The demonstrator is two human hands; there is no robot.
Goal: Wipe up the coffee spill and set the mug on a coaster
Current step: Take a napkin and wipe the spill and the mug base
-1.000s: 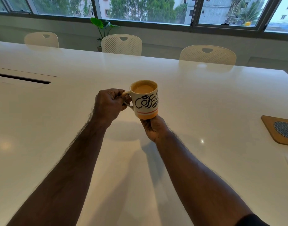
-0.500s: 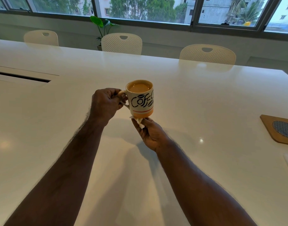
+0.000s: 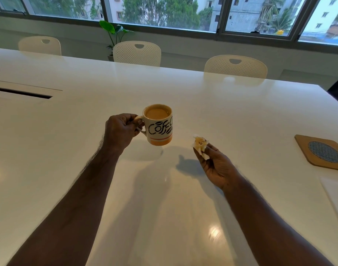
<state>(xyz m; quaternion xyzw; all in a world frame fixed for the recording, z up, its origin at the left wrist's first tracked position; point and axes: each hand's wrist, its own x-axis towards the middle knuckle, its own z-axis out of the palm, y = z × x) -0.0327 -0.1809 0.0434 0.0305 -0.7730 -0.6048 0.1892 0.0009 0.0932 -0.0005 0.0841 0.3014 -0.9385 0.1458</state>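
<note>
One mug (image 3: 159, 125) is held above the white bench (image 3: 212, 104), clear of the surface, with its shadow below it. The left hand (image 3: 120, 131) grips the mug's handle, fingers curled round it. The mug is nearly full of light brown coffee. Its side bears black lettering that reads "COFF", with the rest turned out of sight around the curve, above an orange band at the base.

The right hand (image 3: 215, 166) is held palm up to the right of the mug and apart from it, pinching one crumpled tissue (image 3: 200, 144) between thumb and fingertips. The tissue shows brownish staining; how much of it lies inside the hand cannot be told.

One coaster (image 3: 322, 152) lies on the bench well to the right, tan with a dark woven round in the middle; its right edge is cut off by the frame. Just nearer than it, a pale flat sheet (image 3: 335, 192) lies at the right edge, mostly cut off and hard to make out.

Three white chairs (image 3: 137, 53) stand along the far side of the bench, only their backs showing. One plant (image 3: 114, 32) stands behind them under the windows. A dark slot (image 3: 20, 93) runs in the bench at the left.
</note>
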